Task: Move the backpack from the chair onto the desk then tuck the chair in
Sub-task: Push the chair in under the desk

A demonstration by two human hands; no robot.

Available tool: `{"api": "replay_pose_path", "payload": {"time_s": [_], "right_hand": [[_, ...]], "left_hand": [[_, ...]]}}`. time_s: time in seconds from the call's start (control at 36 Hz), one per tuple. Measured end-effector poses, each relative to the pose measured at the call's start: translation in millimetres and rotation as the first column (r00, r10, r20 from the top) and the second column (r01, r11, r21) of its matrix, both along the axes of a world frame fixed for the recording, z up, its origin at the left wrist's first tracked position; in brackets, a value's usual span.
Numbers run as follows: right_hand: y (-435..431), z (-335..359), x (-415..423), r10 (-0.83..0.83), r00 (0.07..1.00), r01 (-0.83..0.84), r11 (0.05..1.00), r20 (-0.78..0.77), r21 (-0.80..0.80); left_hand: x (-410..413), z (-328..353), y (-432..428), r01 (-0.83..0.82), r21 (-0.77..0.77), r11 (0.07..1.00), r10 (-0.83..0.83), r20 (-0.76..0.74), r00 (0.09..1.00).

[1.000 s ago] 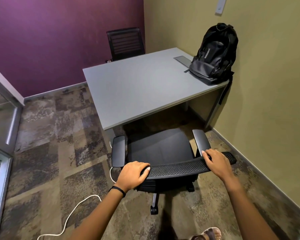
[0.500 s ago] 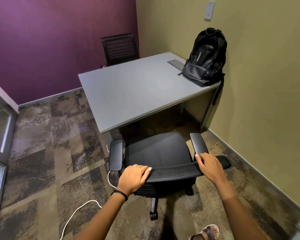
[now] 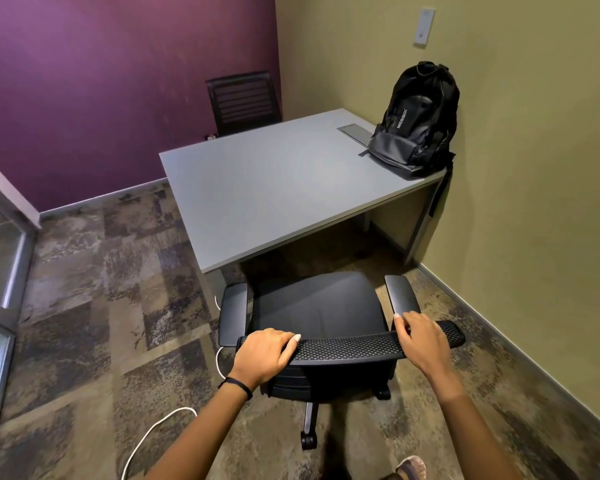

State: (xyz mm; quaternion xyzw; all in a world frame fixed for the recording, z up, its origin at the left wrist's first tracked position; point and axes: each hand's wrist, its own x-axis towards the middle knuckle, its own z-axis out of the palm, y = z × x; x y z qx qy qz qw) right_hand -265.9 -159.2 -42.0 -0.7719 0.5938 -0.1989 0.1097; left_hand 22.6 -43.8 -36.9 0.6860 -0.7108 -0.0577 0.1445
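The grey desk (image 3: pixel 274 188) carries the black backpack (image 3: pixel 416 123) upright at its far right corner, against the wall. The black chair (image 3: pixel 319 306) stands just before the desk, seat empty. The left hand (image 3: pixel 265 351) and right hand (image 3: pixel 421 341) both grasp its backrest top.

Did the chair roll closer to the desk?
Cannot tell. The camera itself shifted. The chair sits about as near the desk edge as before, seat mostly outside it.
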Motion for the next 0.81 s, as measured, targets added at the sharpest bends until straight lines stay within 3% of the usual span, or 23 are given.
{"api": "replay_pose_path", "payload": {"time_s": [0.53, 0.81], "right_hand": [[-41, 11, -15, 0.065, 0.997, -0.069, 0.992, 0.038, 0.108], [-71, 10, -21, 0.191, 0.982, -0.191, 0.98, -0.004, 0.055]], "left_hand": [[-17, 8, -33, -0.067, -0.003, 0.998, 0.067, 0.016, 0.998], [-14, 6, -64, -0.141, 0.036, 0.989, 0.138, 0.085, 0.987]]}}
